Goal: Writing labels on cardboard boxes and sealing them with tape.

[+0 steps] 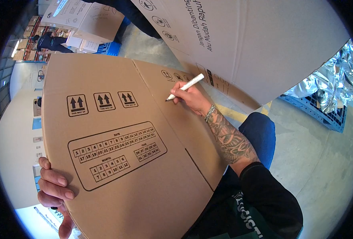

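Note:
A large flat cardboard carton fills the middle of the view, printed with arrow symbols and a grid of dates, months and years. My left hand grips its left edge, fingers on the printed face, a dark thing partly hidden among them. In my right hand is a white marker pen, uncapped, its dark tip at or just above the board, beside a fold line. I cannot tell whether the tip touches. Round symbols are printed on the panel beyond that hand.
Another big printed carton stands close at the upper right. Silver foil wrapping lies on a blue plastic pallet. Stacked boxes are at the upper left, near a person in dark clothes. Yellow floor marking runs below.

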Motion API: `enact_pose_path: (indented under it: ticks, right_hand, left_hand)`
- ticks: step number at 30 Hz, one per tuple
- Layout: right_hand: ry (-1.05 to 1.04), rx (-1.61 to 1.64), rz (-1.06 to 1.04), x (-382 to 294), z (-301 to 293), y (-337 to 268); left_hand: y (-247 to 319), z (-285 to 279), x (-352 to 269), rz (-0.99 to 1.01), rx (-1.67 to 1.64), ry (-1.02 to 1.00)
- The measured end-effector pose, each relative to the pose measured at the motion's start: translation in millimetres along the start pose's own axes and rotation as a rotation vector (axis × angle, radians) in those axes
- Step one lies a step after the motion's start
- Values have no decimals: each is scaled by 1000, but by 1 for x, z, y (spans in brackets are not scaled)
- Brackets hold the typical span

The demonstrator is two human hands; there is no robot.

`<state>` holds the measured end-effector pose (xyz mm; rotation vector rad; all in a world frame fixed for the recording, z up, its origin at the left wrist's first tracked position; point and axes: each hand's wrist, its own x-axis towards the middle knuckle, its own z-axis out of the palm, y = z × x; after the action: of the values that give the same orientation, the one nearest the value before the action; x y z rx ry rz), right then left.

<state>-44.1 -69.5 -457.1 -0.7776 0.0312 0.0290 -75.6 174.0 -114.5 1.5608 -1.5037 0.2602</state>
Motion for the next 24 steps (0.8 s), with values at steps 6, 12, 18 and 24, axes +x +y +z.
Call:
enact_pose_path:
  ticks: [6,12,18,24]
  right_hand:
    - [-91,-181,78,4,-4,-2]
    - [108,24,53,4,-7,8]
    - [15,-91,53,7,-10,13]
    - [60,43,9,7,-11,15]
  left_hand:
    - [-2,3,0,3,30,41]
    - [2,7,3,-5,57,64]
    - [2,12,3,-15,54,102]
    - [2,10,3,-13,71,88]
